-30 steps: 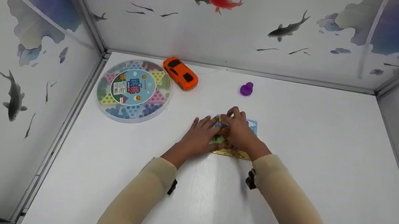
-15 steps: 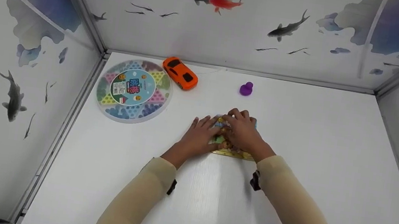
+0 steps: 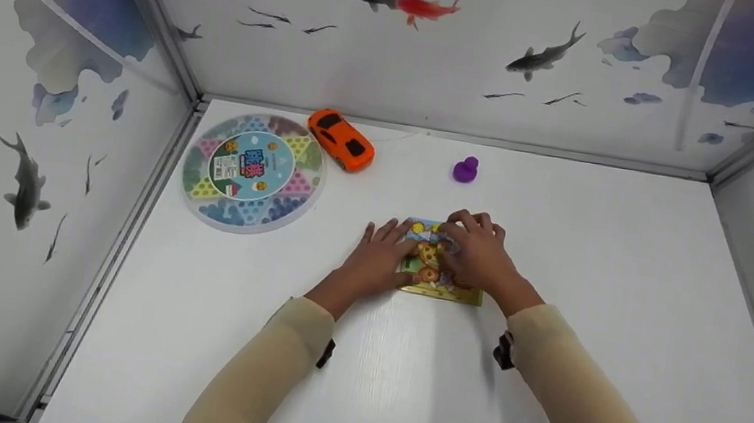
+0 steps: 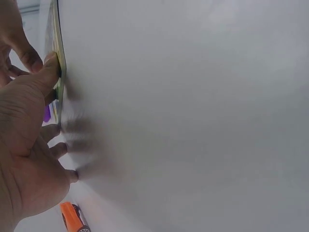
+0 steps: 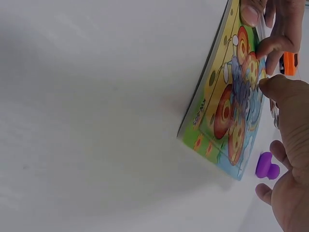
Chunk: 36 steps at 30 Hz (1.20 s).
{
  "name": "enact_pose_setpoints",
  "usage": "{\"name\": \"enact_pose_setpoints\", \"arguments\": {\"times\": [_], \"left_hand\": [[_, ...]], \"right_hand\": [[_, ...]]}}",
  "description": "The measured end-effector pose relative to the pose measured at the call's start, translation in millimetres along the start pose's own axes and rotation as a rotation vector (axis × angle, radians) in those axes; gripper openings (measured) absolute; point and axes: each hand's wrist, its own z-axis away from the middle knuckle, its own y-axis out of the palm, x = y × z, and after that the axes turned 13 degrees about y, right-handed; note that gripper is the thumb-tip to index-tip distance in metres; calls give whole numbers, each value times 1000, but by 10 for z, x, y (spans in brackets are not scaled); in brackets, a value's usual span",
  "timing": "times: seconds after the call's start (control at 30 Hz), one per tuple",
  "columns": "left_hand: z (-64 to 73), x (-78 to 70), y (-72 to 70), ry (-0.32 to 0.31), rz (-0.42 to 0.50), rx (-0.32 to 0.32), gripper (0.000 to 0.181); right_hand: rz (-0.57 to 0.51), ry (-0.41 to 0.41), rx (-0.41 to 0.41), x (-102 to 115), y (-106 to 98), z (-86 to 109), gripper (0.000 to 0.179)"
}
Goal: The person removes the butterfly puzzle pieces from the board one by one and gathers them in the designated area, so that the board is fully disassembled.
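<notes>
A small picture board (image 3: 431,255) with bright cartoon animals lies on the white table, nearest to both hands. My left hand (image 3: 376,259) rests along its left side with fingers spread, the thumb on its face near the front edge. My right hand (image 3: 484,258) is over the board's right half with bent fingers, fingertips at the picture. In the right wrist view, the right thumb (image 5: 271,86) touches the board's face and two other fingers stick out past its edge. A clear rectangular outline shows on the picture there. The right palm hides part of the board in the head view.
A round Chinese checkers box (image 3: 252,173) lies at the back left. An orange toy car (image 3: 341,140) stands beside it. Behind the board is a purple knob-shaped object (image 3: 465,169). Printed walls border the table (image 3: 629,288) at the back and sides.
My right hand has slid rightward across the board, from its upper left to its right half, uncovering more of the picture. The left hand has stayed in place.
</notes>
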Motion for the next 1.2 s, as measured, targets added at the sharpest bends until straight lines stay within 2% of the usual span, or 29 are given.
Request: {"name": "enact_pose_setpoints", "arguments": {"times": [0.13, 0.23, 0.47, 0.57, 0.83, 1.2], "left_hand": [[-14, -6, -2, 1, -17, -8, 58], [-15, -1, -1, -1, -14, -12, 61], [-20, 16, -2, -12, -11, -12, 85], [-19, 15, -8, -16, -27, 2, 91], [-24, 0, -17, -20, -57, 39, 87], [-33, -21, -50, -36, -24, 55, 86]], "right_hand": [[-13, 42, 5, -129, -34, 60, 38], [-33, 77, 12, -221, -52, 100, 39], [-46, 128, -10, -443, -110, 184, 38], [-50, 149, -18, -530, -126, 211, 38], [-72, 193, -34, -735, -146, 299, 39], [-45, 222, -38, -947, -156, 355, 38]]}}
